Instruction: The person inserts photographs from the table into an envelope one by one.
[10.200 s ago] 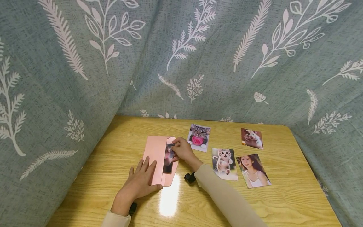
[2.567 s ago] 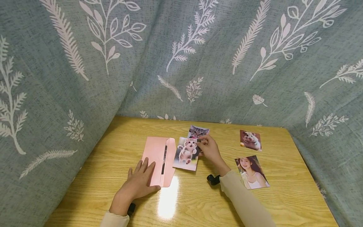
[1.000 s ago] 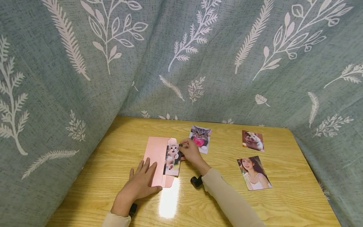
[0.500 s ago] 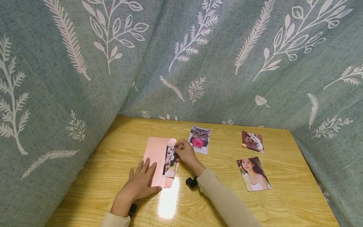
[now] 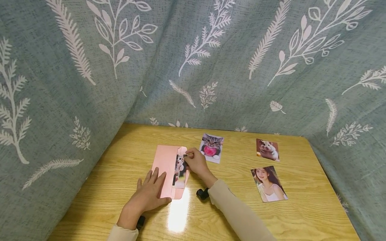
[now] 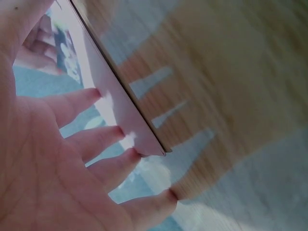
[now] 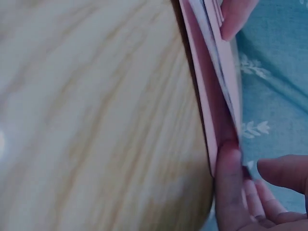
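A pink envelope (image 5: 165, 160) lies on the table, its flap unfolded to the right. My left hand (image 5: 148, 194) rests on its lower left part, fingers spread. In the left wrist view, the fingertips (image 6: 115, 132) touch the envelope's edge. My right hand (image 5: 197, 164) pinches a kitten photo (image 5: 180, 179) near its upper right edge. The photo's left part is hidden in the envelope's mouth; the rest lies over the flap. In the right wrist view, a finger (image 7: 228, 168) lies between flap (image 7: 206, 96) and photo. A dark strip shows at the mouth.
A tabby cat photo (image 5: 212, 147) lies just beyond my right hand. Further right are a hamster photo (image 5: 267, 149) and a portrait photo (image 5: 269, 184). Patterned green cloth (image 5: 235, 100) hangs around the wooden table (image 5: 229, 214).
A dark photo went into the envelope earlier. The kitten photo then came from the right to the envelope's mouth and slid partly in; it barely moved lately. My left hand stayed put.
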`<state>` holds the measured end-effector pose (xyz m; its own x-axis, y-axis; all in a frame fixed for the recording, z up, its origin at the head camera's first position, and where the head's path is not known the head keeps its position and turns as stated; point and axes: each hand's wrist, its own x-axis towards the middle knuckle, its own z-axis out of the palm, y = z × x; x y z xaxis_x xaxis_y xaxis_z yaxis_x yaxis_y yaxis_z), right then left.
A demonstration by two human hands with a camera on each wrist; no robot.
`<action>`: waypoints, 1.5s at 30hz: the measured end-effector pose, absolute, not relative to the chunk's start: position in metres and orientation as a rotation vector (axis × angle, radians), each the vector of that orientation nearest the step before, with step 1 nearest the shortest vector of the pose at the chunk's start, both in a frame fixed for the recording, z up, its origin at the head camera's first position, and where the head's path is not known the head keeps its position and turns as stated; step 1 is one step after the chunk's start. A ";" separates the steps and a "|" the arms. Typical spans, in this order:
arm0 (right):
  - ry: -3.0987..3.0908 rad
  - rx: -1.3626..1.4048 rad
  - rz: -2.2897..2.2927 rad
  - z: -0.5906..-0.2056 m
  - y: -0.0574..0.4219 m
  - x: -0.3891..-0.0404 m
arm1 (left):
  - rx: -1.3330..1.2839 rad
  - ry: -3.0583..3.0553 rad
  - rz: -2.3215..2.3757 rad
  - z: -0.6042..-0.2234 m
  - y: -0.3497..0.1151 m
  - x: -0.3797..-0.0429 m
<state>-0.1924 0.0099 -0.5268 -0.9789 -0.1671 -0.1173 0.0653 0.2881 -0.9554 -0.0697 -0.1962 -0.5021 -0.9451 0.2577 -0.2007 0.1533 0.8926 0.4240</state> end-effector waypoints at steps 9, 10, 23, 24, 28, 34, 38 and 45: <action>2.245 -0.137 -1.861 -0.520 0.021 -0.177 | 0.316 2.807 0.584 -0.502 -0.197 -0.071; 2.234 -0.147 -1.865 -0.521 0.023 -0.174 | 0.318 2.808 0.584 -0.502 -0.197 -0.071; 2.204 -0.187 -1.862 -0.521 0.029 -0.147 | 0.321 2.809 0.595 -0.504 -0.196 -0.071; 2.195 -0.185 -1.872 -0.522 0.029 -0.146 | 0.320 2.809 0.594 -0.504 -0.196 -0.071; 2.159 -0.166 -1.899 -0.521 0.028 -0.144 | 0.315 2.807 0.598 -0.503 -0.196 -0.071; 2.144 -0.164 -1.905 -0.519 0.025 -0.143 | 0.310 2.811 0.596 -0.503 -0.196 -0.070; 2.124 -0.162 -1.925 -0.520 0.021 -0.145 | 0.305 2.809 0.594 -0.503 -0.196 -0.070; 2.119 -0.182 -1.932 -0.518 0.015 -0.145 | 0.306 2.806 0.593 -0.503 -0.196 -0.070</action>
<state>-0.1451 0.0155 -0.5184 -0.9563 -0.2702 -0.1115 0.0862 0.1037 -0.9909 -0.0701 -0.1964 -0.5035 -0.9448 0.2556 -0.2050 0.1507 0.8946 0.4207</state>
